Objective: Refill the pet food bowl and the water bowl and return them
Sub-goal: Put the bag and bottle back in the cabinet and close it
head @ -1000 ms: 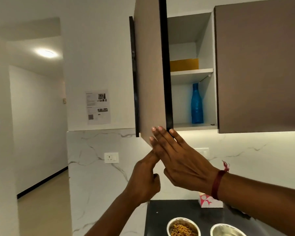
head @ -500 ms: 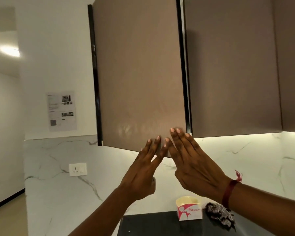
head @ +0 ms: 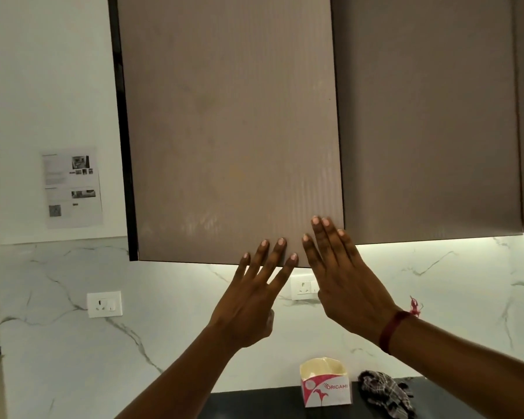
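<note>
Both hands (head: 300,285) (fingers spread) flat against upright cabinet door (head: 233,131).

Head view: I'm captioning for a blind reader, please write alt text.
Both hands, left hand and right hand, press flat against the lower edge of a brown cabinet door. Below, a tissue box and dark cloth sit on a black counter.

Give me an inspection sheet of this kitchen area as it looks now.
Surface: dark countertop, only a strip in view.
Job's things: nothing seen; bowls out of frame.
Clutter: Origami tissue box, open top; checked cloth beside it.
Grippers: left hand and right hand flat on cupboard door, fingers spread, holding nothing.
Cables: nothing seen.
Surroundings: marble backsplash, wall socket, printed sheet.
</note>
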